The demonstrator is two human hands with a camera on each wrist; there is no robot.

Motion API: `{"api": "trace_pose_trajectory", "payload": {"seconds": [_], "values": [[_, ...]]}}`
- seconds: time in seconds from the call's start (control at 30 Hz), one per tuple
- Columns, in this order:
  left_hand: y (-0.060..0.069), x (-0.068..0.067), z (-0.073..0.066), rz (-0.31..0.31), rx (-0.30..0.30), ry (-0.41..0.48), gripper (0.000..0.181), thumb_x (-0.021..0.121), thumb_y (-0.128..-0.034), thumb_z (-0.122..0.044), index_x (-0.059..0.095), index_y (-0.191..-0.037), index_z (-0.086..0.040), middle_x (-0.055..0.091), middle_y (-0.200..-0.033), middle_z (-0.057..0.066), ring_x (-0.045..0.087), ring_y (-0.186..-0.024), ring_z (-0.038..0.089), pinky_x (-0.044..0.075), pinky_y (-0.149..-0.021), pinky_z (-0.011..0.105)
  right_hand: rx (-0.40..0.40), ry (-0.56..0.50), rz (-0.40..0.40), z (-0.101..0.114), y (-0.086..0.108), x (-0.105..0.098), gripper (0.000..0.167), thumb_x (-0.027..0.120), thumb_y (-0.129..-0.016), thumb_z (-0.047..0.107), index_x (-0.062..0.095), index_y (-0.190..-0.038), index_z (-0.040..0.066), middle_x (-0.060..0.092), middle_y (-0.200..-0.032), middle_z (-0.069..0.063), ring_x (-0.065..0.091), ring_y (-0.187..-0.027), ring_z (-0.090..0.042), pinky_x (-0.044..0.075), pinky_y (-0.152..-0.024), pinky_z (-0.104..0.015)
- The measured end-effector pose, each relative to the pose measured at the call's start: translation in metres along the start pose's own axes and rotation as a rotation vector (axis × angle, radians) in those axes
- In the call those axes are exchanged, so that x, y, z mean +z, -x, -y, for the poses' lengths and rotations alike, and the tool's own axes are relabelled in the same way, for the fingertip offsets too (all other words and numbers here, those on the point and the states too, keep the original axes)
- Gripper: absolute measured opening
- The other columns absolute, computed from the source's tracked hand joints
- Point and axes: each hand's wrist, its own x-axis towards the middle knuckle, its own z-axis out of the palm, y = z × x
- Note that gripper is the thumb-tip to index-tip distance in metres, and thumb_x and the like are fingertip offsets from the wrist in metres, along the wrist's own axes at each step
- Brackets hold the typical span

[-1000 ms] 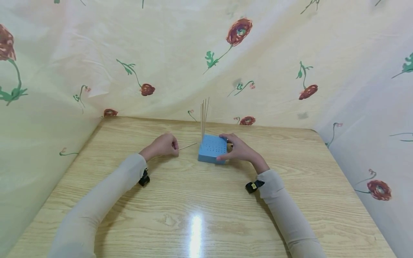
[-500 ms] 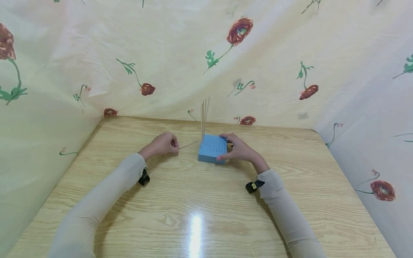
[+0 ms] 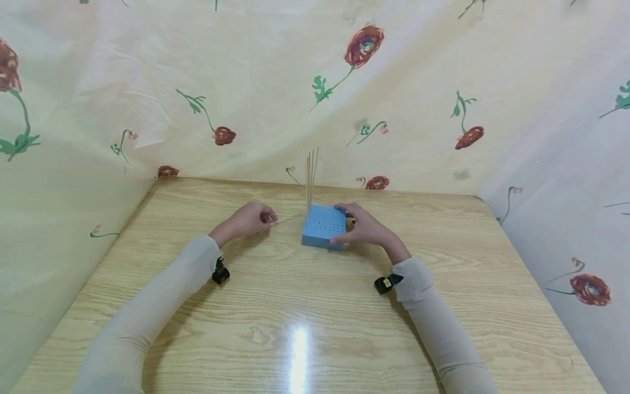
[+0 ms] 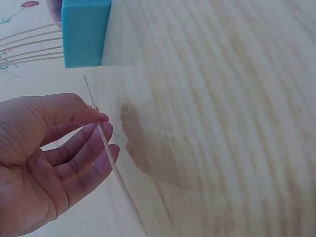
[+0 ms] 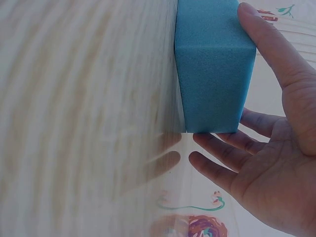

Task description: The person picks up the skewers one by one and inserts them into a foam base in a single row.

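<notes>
A blue foam-like block (image 3: 322,225) with rows of small holes lies on the table. Several thin wooden skewers (image 3: 309,178) stand upright near its left edge, bunched close together. My left hand (image 3: 248,220) is left of the block and pinches one more skewer (image 4: 118,173) between thumb and fingertips. That skewer slants toward the block, its tip just short of it in the left wrist view. At the block's right end, my right hand (image 3: 368,226) holds it, with the thumb (image 5: 266,42) on one side and fingers at the far side and end.
The wood-grain table (image 3: 339,328) extends in front of and to both sides of the block. A floral cloth (image 3: 266,82) hangs behind the table and along its sides. Each wrist wears a small black camera (image 3: 220,271).
The left hand has shifted slightly right, and the fingers have moved on the pinched skewer, whose tip is a little closer to the block. The right hand and block stay in place.
</notes>
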Motion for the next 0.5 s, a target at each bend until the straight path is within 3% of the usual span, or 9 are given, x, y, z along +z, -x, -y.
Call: {"api": "trace_pose_trajectory", "payload": {"seconds": [0.5], "values": [[0.009,-0.014,-0.004,-0.008,0.077,0.049,0.018,0.063,-0.0952,-0.001,0.072,-0.111,0.000,0.069,-0.093,0.009,0.065,-0.085,0.019,0.058,-0.084,0.041,0.002,0.006,-0.005,0.000,0.001,0.002,0.101,0.090,-0.078,0.035,0.035,-0.157,0.008,0.039,-0.154,-0.020,0.042,-0.141,-0.043,0.040,-0.115,-0.058]]}}
